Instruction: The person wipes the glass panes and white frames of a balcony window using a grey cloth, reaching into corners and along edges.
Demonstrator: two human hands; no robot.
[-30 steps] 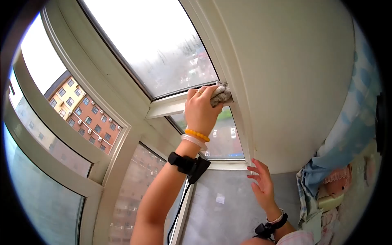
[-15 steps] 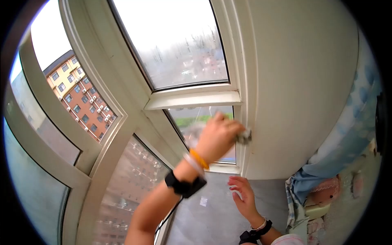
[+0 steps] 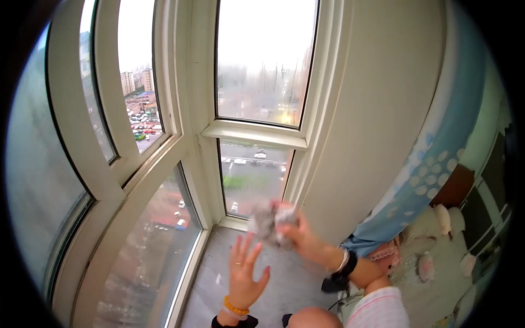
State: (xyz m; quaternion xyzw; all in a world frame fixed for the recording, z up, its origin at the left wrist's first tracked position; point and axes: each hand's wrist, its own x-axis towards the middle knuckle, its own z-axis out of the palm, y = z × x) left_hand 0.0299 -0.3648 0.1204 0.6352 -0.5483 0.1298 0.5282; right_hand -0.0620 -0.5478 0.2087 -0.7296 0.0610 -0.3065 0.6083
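A crumpled grey cloth [image 3: 267, 225], blurred by motion, is gripped in my right hand [image 3: 306, 238] in front of the lower edge of the small window pane [image 3: 254, 177]. My left hand [image 3: 245, 276], wearing a ring and an orange bracelet, is raised just below and left of the cloth, its fingers spread and nothing in them. Above the small pane is a larger fogged window pane [image 3: 262, 71], with streaks of moisture on it. A white ledge [image 3: 257, 135] divides the two panes.
Sliding window frames [image 3: 109, 180] run along the left. A plain pale wall [image 3: 377, 109] stands right of the panes, with a blue patterned curtain [image 3: 437, 147] beyond it. Below is a grey floor surface [image 3: 210, 281]. A bed [image 3: 399, 290] with pillows lies at the lower right.
The cloth has passed from my left hand to my right and is lower, away from the pane. My left hand has come down and opened. The view has turned.
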